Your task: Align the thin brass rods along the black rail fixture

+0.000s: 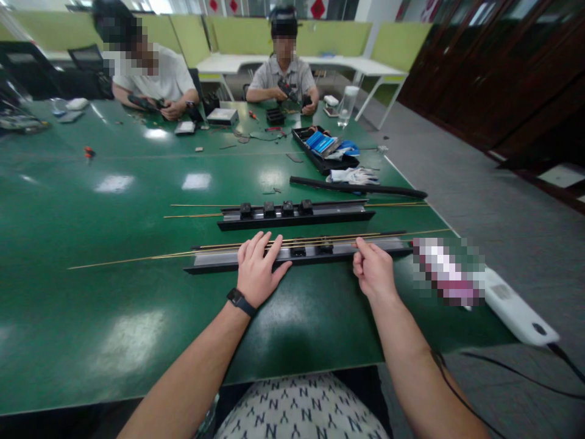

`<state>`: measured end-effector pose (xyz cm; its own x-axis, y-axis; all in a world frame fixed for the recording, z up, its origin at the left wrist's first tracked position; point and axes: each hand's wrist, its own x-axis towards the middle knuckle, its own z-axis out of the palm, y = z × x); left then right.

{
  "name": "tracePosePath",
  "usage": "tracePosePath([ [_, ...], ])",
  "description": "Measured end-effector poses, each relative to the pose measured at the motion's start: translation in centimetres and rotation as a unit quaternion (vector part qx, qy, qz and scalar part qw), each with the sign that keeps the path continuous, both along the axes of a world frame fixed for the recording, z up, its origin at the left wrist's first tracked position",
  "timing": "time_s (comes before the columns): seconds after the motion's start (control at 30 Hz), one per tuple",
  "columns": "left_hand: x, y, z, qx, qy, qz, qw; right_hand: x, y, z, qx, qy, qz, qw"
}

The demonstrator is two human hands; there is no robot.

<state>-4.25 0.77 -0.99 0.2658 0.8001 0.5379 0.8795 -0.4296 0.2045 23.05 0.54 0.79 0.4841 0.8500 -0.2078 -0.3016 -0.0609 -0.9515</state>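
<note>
Two hands touch slim, straight golden rods over a black-edged grey channel.

I bring my bare left forearm in across the near edge of the green, glossy tabletop, slanting rightward, its left hand palm down, fingers extended toward the far edge, thumb spread out rightward. My bare right forearm angles leftward, nearer the right edge; its right hand is curled, thumb and forefinger drawn together, knuckles up.
</note>
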Motion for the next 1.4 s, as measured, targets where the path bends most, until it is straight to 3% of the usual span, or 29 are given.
tracePosePath([
  [0.27,0.01,0.03,-0.19,0.002,0.000,0.002,1.000,0.14,0.08,-0.16,-0.002,-0.004,-0.019,1.000],
  [0.97,-0.03,-0.01,-0.19,-0.001,-0.005,-0.003,1.000,-0.25,-0.24,0.22,-0.008,-0.011,0.024,1.000],
  [1.4,-0.03,-0.02,-0.12,-0.003,0.000,0.000,1.000,0.45,0.04,0.05,-0.001,0.006,-0.028,1.000],
])
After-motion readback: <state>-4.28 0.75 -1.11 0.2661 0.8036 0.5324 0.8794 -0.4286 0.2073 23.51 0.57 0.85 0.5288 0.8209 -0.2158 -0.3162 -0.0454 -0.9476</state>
